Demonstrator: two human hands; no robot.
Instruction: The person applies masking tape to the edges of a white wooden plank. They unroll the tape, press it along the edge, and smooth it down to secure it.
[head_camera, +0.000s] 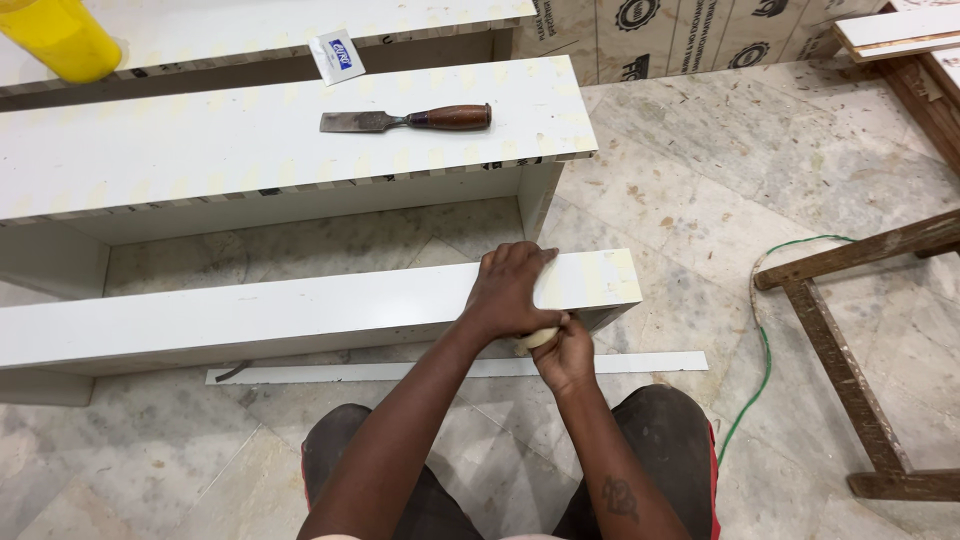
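Two hands (512, 290) (565, 350), three white boards (250, 315), one chisel (405, 119)

bare forearms, tattooed right forearm (618, 497), dark trousers (672, 440)

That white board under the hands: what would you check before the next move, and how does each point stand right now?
1. Left hand steadies the white board: ok, palm flat on its top face.
2. Right hand has a grip on the pale roll at the board's front edge: ok, though the roll is mostly hidden.
3. Roll lined up with the edge: cannot tell, fingers cover it.
4. Chisel clear of the hands: ok, it lies on the farther panel.
5. Green cable clear of the board: ok, it runs on the floor to the right.
6. Loose white strip on the floor: ok, flat beside the knees.
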